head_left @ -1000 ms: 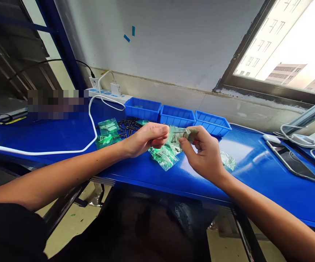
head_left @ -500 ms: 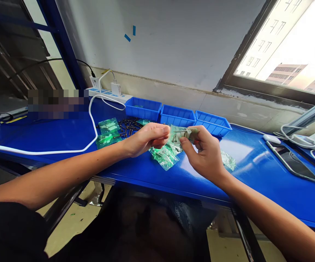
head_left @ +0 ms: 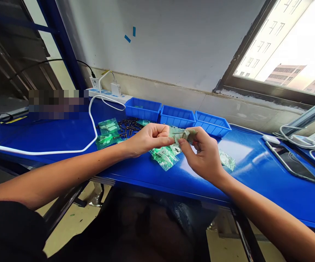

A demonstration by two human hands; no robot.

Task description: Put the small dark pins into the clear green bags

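Translucent plastic makes up the small bag (head_left: 178, 133) held above the blue table (head_left: 135, 174), metal pieces (head_left: 184, 133) showing through it. Your left hand (head_left: 148, 139) pinches one end, thumb and bent fingers closed on it; your right hand (head_left: 203, 151) has the other end clamped between thumb and fingers. Green packets (head_left: 165, 159) lie just below, dark screws (head_left: 130, 125) are scattered farther left, and three blue bins (head_left: 177, 118) stand in a row behind.

A small, see-through plastic packet (head_left: 176, 130) with a pale green tint spans the gap between the left hand (head_left: 152, 137) and the right hand (head_left: 205, 151), pinched at both ends, its film creased. Slim metal screws (head_left: 179, 132) show inside, one lying nearly level; the packet's ends are partly hidden.
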